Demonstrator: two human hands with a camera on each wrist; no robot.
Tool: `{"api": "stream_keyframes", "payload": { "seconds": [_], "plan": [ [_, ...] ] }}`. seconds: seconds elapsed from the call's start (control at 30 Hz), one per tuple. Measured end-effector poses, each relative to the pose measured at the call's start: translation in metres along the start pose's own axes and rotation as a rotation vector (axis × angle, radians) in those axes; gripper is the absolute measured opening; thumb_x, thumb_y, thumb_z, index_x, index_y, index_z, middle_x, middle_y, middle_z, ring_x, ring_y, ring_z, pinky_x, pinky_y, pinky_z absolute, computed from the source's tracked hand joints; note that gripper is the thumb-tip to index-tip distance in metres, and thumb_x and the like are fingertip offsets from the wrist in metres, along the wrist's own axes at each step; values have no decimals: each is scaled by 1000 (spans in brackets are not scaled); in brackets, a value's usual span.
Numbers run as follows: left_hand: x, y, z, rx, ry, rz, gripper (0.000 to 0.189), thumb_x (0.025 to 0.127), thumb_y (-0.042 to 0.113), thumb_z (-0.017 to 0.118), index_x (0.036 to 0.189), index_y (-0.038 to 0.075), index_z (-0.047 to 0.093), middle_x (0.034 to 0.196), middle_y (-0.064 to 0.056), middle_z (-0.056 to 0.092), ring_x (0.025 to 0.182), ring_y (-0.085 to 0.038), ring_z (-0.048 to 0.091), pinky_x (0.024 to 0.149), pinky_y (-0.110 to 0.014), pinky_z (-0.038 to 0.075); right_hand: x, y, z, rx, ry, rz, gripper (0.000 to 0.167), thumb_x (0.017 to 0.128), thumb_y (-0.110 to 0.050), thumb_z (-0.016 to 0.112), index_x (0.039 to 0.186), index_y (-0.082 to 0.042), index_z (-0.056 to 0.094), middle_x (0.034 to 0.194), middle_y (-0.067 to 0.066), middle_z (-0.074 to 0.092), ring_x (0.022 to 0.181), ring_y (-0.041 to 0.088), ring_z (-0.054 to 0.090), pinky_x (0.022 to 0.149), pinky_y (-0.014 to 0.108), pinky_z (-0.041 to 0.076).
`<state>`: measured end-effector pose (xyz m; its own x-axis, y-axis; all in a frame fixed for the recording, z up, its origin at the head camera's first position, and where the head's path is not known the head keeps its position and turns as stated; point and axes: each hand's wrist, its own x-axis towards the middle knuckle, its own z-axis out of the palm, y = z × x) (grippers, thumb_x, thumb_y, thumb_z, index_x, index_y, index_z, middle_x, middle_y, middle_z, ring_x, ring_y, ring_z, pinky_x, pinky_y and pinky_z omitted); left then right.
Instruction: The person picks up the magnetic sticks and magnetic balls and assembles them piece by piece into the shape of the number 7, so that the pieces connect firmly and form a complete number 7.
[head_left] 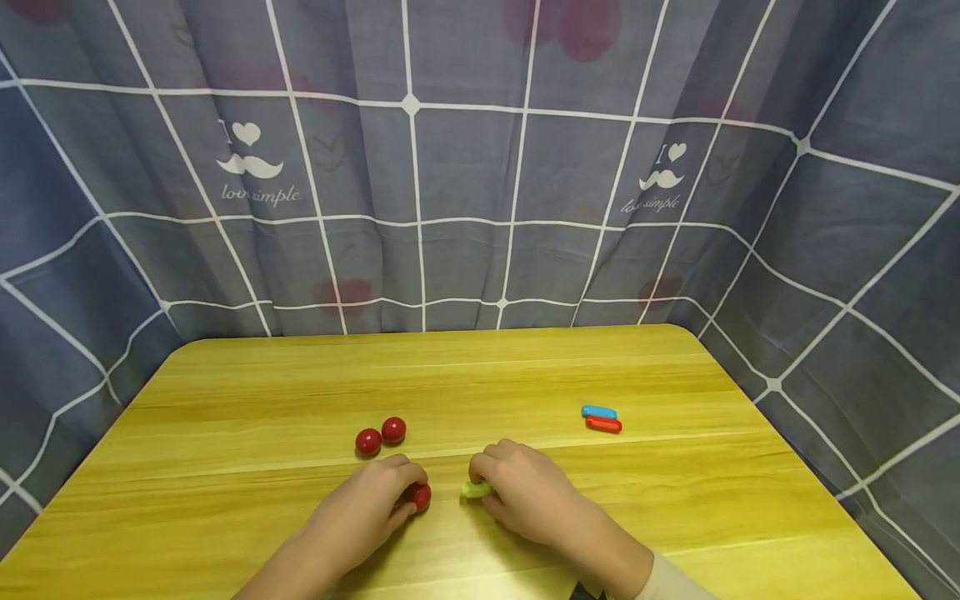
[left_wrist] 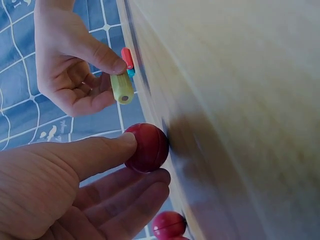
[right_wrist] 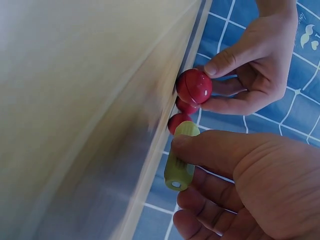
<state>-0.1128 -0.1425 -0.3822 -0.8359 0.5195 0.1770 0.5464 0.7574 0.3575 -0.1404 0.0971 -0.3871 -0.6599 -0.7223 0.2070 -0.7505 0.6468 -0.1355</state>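
My left hand point(head_left: 369, 502) pinches a glossy red ball point(left_wrist: 149, 148) between thumb and fingers, low over the wooden table point(head_left: 247, 533). A seam line runs round the ball. To its right, my right hand point(head_left: 531, 493) pinches a short light green stick-like piece point(right_wrist: 180, 160) between thumb and fingers. A small hole shows in the end of that piece. The two held things are a short gap apart in the head view. Just beyond my left hand lie two more red balls point(head_left: 368, 442), side by side.
A blue stick-like piece point(head_left: 598, 412) and a red one point(head_left: 603, 425) lie together at the right of the table. A grey-blue curtain point(head_left: 465, 183) with white grid lines hangs behind the table and along its sides.
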Motion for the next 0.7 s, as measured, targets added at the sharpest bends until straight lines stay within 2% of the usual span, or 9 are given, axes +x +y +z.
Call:
{"api": "stream_keyframes", "payload": {
  "seconds": [0.23, 0.7],
  "plan": [
    [0, 0, -1, -11, -6, -21, 19, 79, 6, 80, 88, 15, 66, 83, 9, 57, 75, -4, 52, 67, -25, 51, 5, -3, 1, -7, -4, -6, 20, 79, -11, 79, 92, -18, 65, 87, -11, 62, 81, 6, 55, 71, 21, 48],
    [-1, -1, 0, -16, 4, -17, 21, 79, 3, 80, 91, 14, 67, 85, 9, 58, 77, -5, 55, 69, -26, 52, 11, -4, 5, 9, -22, -17, 22, 77, -11, 79, 90, -20, 63, 84, -14, 59, 80, 4, 55, 69, 20, 48]
  ]
}}
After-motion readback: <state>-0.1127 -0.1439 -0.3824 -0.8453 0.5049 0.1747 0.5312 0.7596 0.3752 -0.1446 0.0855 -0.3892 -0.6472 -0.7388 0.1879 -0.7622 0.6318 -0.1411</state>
